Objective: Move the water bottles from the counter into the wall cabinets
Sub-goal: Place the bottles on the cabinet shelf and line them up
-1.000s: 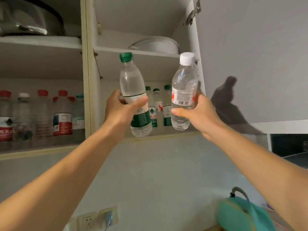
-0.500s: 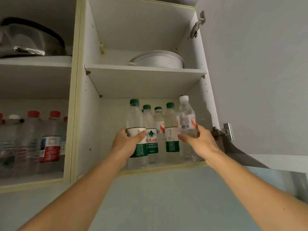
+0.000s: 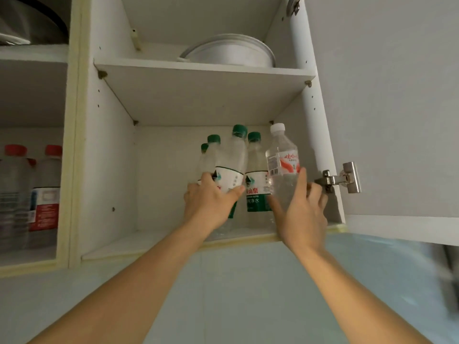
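Left hand (image 3: 210,203) grip wraps green-cap bottle (image 3: 232,167). Right hand (image 3: 301,209) grip wraps white-cap bottle (image 3: 282,165). Both look full, heavy, smooth, squishy. Hold round middle.

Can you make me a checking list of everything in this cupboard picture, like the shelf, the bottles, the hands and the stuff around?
Surface: lower cabinet shelf, white, yellowish front edge.
Job's things: green-capped bottle in left hand, tilted; white-capped bottle in right hand; three other green-capped bottles behind.
Clutter: white bowl on upper shelf; red-capped bottles in left cabinet.
Hands: both grip bottles.
Cables: nothing seen.
Surroundings: open cabinet door, metal hinge, pale blue wall.
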### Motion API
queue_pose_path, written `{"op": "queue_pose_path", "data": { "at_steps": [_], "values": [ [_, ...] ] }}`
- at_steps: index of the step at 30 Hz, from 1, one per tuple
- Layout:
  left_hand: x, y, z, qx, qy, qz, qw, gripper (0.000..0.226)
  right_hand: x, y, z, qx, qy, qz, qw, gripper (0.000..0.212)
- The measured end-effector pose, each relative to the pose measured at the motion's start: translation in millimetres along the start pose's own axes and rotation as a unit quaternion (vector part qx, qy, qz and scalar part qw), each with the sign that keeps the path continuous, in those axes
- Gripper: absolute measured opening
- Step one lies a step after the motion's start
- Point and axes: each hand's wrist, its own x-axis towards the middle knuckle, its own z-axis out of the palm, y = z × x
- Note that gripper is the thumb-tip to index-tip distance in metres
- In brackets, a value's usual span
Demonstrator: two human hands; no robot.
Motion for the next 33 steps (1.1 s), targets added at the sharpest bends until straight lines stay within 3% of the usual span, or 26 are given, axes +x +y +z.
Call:
{"op": "queue_pose_path", "data": {
  "at_steps": [6,11,13,20,24,33],
  "values": [
    [-4.5,30.4,27.0,0.076,0.013,0.086,0.993,0.073,2.7,8.4,1.2,-0.016,0.019,0.011,1.0,0.078],
    [0.9,38.5,38.3,-0.034,0.021,0.047,0.998,0.052,1.2,8.6,2.3,-0.019,0.011,0.0,1.0,0.076],
    [2.3,37.6,43.5,-0.069,0.018,0.041,0.997,0.053,-0.1,8.4,1.6,-0.01,0.019,0.002,1.0,0.074],
    [13.9,26.9,51.3,-0.108,-0.04,0.014,0.993,0.052,-3.8,5.4,-1.3,0.01,0.033,0.013,0.999,0.072],
    [19.0,30.2,59.8,-0.135,-0.058,0.021,0.989,0.034,-2.9,4.8,-4.0,0.024,0.029,0.009,0.999,0.072],
    [18.2,42.2,84.9,-0.2,-0.042,0.009,0.979,0.041,1.6,3.2,-5.5,0.021,0.001,0.043,0.999,0.07]
  ]
}}
